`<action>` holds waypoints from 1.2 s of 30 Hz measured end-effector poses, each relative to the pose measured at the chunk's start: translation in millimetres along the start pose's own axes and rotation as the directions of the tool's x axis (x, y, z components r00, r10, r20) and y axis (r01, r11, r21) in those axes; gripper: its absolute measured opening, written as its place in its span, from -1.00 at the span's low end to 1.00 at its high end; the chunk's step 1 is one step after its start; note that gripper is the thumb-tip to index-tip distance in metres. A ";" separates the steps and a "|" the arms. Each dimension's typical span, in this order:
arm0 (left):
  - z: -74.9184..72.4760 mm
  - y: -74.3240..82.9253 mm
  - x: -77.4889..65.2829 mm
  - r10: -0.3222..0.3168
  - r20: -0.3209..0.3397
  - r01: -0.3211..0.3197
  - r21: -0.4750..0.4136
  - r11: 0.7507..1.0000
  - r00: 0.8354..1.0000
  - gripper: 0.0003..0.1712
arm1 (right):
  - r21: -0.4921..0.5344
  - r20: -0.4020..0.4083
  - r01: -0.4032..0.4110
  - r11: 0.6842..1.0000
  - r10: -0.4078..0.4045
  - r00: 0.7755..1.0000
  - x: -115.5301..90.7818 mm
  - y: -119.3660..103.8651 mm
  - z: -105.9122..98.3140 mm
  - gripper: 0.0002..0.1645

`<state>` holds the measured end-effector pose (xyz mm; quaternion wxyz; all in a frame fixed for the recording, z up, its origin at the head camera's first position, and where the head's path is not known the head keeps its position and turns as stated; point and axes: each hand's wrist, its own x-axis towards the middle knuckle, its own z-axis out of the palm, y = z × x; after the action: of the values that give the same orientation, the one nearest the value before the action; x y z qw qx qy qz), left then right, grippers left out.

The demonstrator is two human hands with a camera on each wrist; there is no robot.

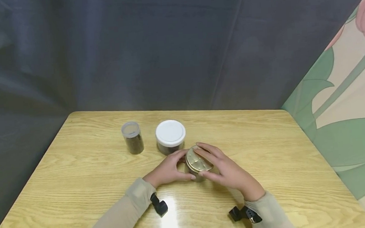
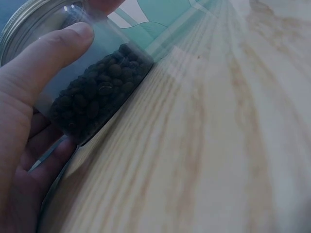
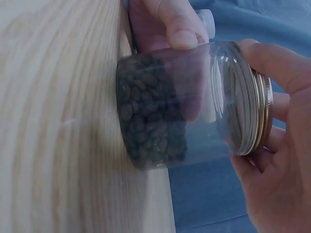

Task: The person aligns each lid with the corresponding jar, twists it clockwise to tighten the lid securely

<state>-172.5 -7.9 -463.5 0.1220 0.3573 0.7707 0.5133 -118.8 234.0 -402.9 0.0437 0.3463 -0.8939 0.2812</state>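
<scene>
A clear jar (image 3: 155,111) stands upright on the table, part filled with dark beans (image 2: 104,85). Its gold-coloured screw lid (image 1: 198,159) sits on top. My left hand (image 1: 170,169) grips the jar's body from the left, thumb on the near side and fingers round the far side. From the right, my right hand (image 1: 227,168) holds the lid by its rim, with thumb and fingers spread about it. In the right wrist view the lid lies against the jar's neck; whether its thread is engaged cannot be made out.
Behind the left hand stands a wider jar with a white lid (image 1: 170,132). Farther left is a slim clear jar (image 1: 134,140) with dark contents. The wooden table (image 1: 90,180) ends at a dark curtain (image 1: 167,52) behind and a flowered cloth (image 1: 350,119) on the right.
</scene>
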 end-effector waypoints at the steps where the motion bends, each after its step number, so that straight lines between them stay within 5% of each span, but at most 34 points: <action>1: -0.2 -1.0 -0.2 0.000 -0.001 0.000 0.002 1.000 1.000 0.00 | 0.002 0.001 -0.004 1.000 0.004 1.000 0.5 0.2 0.6 -0.17; 9: 1.1 -5.7 -1.7 0.001 0.006 -0.001 0.023 1.000 1.000 -0.02 | 0.072 -0.048 -0.042 0.996 0.046 0.998 2.1 -1.6 9.0 -0.19; 17: 5.3 -5.4 0.5 -0.005 0.015 0.004 0.025 1.000 1.000 -0.01 | 0.007 -0.134 0.038 0.999 -0.036 0.990 1.0 -1.1 16.8 -0.35; 36: 2.5 1.1 0.8 0.004 0.001 -0.004 0.020 1.000 1.000 -0.02 | -0.150 -0.065 0.040 0.988 -0.050 0.997 3.8 -9.1 13.7 -0.38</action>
<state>-171.1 -5.3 -463.5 0.1179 0.3605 0.7749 0.5056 -114.2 219.0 -409.0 0.1064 0.3523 -0.9024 0.2243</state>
